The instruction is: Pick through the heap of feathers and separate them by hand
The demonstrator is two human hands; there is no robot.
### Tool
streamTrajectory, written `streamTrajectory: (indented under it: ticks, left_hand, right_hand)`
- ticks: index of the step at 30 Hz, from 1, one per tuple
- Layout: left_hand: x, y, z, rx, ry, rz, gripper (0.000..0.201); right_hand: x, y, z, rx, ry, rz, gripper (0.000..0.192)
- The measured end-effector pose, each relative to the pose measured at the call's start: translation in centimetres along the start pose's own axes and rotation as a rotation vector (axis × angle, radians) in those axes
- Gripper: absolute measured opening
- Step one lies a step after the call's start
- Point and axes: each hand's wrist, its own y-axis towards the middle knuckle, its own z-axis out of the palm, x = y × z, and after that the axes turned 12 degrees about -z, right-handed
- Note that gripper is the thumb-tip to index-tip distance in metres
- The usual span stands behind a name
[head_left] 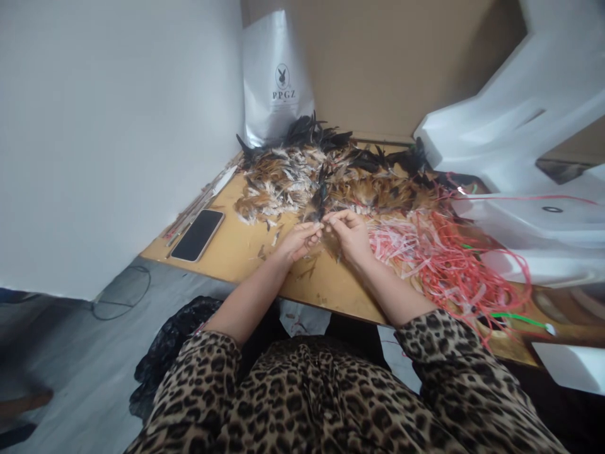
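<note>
Both hands meet just in front of the feather pile (326,176) — left hand (299,239) and right hand (348,232) pinching one small dark feather bunch (319,200) between fingertips — phone (197,234) lies left of the pile.

The only readable text stands on the white bag (276,79) leaning against the wall behind the feather pile (302,173): the letters "PPGZ" in dark print, on the bag's upper half. Just above the letters sits a small round logo with a rabbit's head. A line of finer print runs below the letters, too small to read. Nothing else near the bag carries legible writing.
</note>
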Motion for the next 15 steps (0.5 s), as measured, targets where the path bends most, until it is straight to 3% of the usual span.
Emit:
streamTrajectory:
  ticks: [5, 9, 15]
  left_hand:
    - [0.2, 0.2, -0.2, -0.023, 0.064, 0.029, 0.021]
    - [0.1, 0.0, 0.2, -0.053, 0.141, 0.057, 0.023]
    - [0.0, -0.4, 0.8, -0.226, 0.262, 0.114, 0.024]
  right_hand:
    - [-0.5, 0.0, -0.1, -0.06, 0.162, 0.12, 0.02]
    - [-0.3, 0.0, -0.2, 0.042, 0.049, 0.128, 0.023]
    - [-0.7, 0.3, -0.7, 0.033, 0.032, 0.352, 0.04]
